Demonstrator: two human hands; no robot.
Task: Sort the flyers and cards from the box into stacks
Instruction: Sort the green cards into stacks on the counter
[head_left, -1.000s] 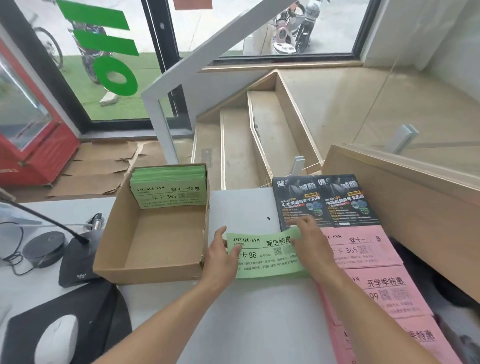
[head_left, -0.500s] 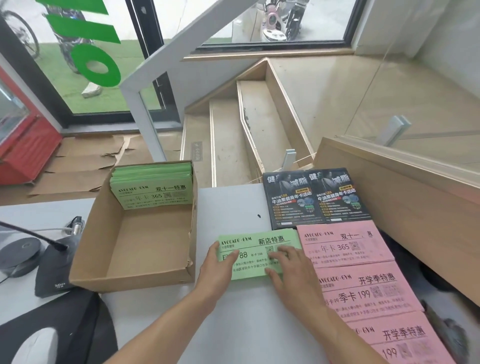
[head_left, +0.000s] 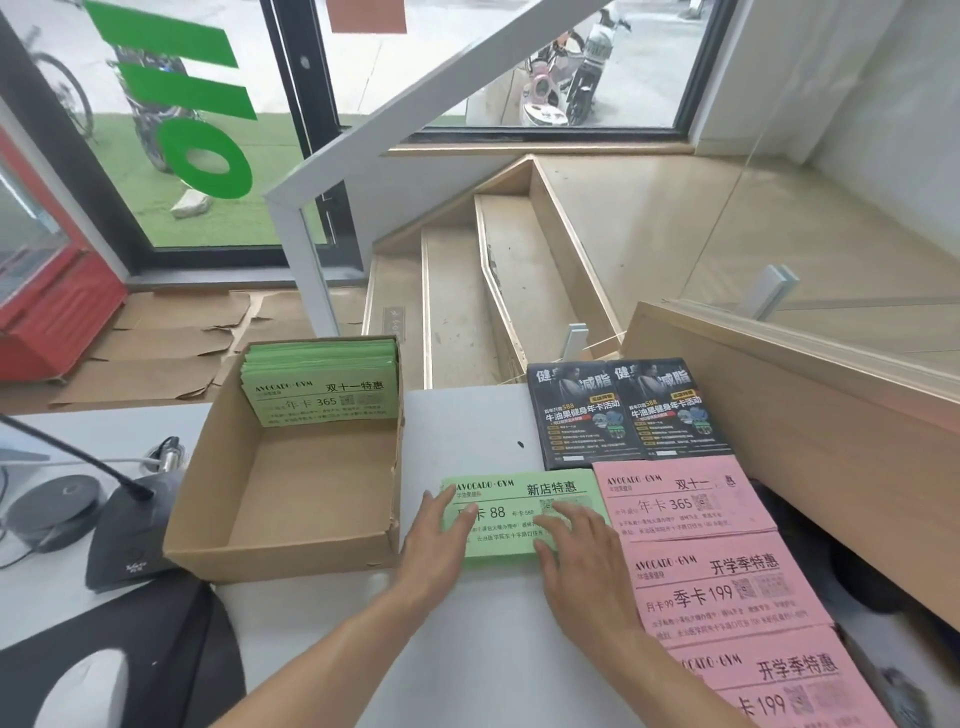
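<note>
Hands flat on the green flyer (head_left: 519, 512): left hand (head_left: 434, 540) and right hand (head_left: 582, 558) both open-fingered, box (head_left: 291, 551) just left of them.

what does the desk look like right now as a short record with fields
left hand: left hand flat on green flyer
right hand: right hand flat on the same flyer
box: cardboard box left of it, green stack at its far end
pink flyers: pink flyers in a row to the right
black flyers: black flyers beyond them
</note>
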